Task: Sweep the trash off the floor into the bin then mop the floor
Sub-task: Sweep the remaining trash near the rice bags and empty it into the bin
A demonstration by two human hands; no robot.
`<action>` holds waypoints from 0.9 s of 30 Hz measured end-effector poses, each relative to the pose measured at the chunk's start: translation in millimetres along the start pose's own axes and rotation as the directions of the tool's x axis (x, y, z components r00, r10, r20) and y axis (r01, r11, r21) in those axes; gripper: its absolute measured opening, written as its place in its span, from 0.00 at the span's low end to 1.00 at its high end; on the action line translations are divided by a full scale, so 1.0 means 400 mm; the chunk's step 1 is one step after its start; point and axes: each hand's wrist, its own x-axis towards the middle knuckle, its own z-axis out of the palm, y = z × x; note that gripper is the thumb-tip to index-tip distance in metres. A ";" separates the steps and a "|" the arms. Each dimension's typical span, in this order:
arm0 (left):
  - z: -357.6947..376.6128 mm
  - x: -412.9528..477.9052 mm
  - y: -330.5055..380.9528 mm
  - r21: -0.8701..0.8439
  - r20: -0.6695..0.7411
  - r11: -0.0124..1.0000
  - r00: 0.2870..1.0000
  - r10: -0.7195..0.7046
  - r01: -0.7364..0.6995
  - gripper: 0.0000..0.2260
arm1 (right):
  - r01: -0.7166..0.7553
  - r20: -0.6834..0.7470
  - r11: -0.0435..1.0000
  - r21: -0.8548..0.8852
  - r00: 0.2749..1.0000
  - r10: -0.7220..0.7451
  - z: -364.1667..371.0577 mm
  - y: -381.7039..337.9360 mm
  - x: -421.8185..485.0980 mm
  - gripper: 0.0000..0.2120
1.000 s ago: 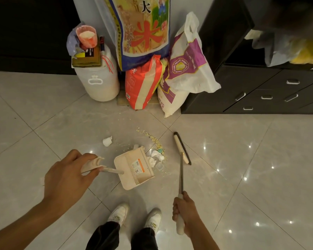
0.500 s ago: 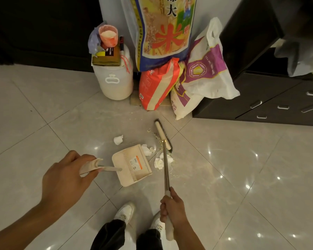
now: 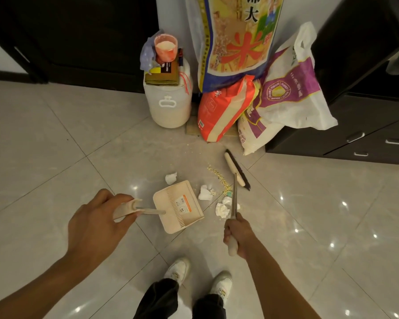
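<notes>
Dustpan (image 3: pixel 179 207) empty (3 tissue wads (image 3: pixel 222 209) outside).

Warm, dim overhead light scatters small white glints across the glossy pale tiled floor (image 3: pixel 309 203) in front of me. The dark wooden cabinets (image 3: pixel 355 139) sink into near-black, the wide lens bows the tile lines at the edges, and my forearms look slightly soft.

The broom head (image 3: pixel 237 169) is swinging back out to the right of the grain trail (image 3: pixel 219 178), away from the crumpled tissues (image 3: pixel 222 207) it was pressing toward the dustpan (image 3: pixel 179 207) half a second ago, as the right hand (image 3: pixel 237 234) is drawing outward.
</notes>
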 end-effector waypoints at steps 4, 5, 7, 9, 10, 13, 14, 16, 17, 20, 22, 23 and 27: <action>-0.011 0.005 -0.016 0.005 0.002 1.000 1.000 0.007 -0.007 0.13 | -0.002 0.083 0.985 -0.170 0.996 0.016 0.051 0.029 -0.043 0.36; -0.014 0.008 -0.017 0.005 0.008 1.000 1.000 0.011 -0.011 0.13 | 0.005 0.094 0.983 -0.186 0.995 0.013 0.054 0.037 -0.062 0.37; -0.018 0.020 -0.020 0.007 0.014 1.000 1.000 0.022 -0.022 0.13 | 0.027 0.090 0.983 -0.183 0.996 -0.010 0.053 0.057 -0.099 0.34; -0.020 0.030 -0.027 0.005 0.012 1.000 0.999 0.031 -0.031 0.13 | 0.038 0.055 0.989 -0.141 0.998 -0.030 0.048 0.095 -0.128 0.31; -0.021 0.034 -0.030 0.006 0.010 0.999 0.999 0.045 -0.045 0.13 | 0.038 0.031 0.992 -0.120 0.999 -0.035 0.044 0.118 -0.141 0.31; -0.022 0.042 -0.038 0.002 0.019 0.997 0.997 0.080 -0.080 0.14 | 0.036 -0.055 0.998 -0.049 0.998 -0.039 0.038 0.188 -0.168 0.31; -0.021 0.043 -0.044 -0.001 0.020 0.996 0.996 0.090 -0.090 0.14 | 0.032 -0.084 0.999 -0.025 0.996 -0.034 0.037 0.205 -0.175 0.32; -0.021 0.042 -0.052 -0.010 0.030 0.995 0.995 0.100 -0.100 0.14 | 0.024 -0.142 1.000 0.018 0.990 -0.022 0.030 0.229 -0.185 0.33; -0.021 0.042 -0.055 -0.016 0.037 0.995 0.994 0.101 -0.101 0.14 | 0.021 -0.169 0.999 0.034 0.985 -0.015 0.023 0.236 -0.189 0.34; -0.017 0.040 -0.061 -0.024 0.047 0.992 0.991 0.123 -0.122 0.14 | 0.015 -0.210 0.996 0.087 0.978 0.004 -0.007 0.255 -0.190 0.34; -0.014 0.039 -0.062 -0.017 0.061 0.989 0.987 0.150 -0.149 0.16 | 0.018 -0.208 0.990 0.137 0.978 0.011 -0.024 0.264 -0.185 0.30; -0.013 0.038 -0.061 -0.013 0.072 0.988 0.986 0.154 -0.153 0.15 | 0.013 -0.204 0.986 0.168 0.979 0.022 -0.027 0.267 -0.184 0.28; -0.009 0.021 -0.062 -0.023 0.087 0.985 0.981 0.173 -0.172 0.13 | -0.050 -0.130 0.955 0.293 0.987 0.092 0.021 0.285 -0.196 0.20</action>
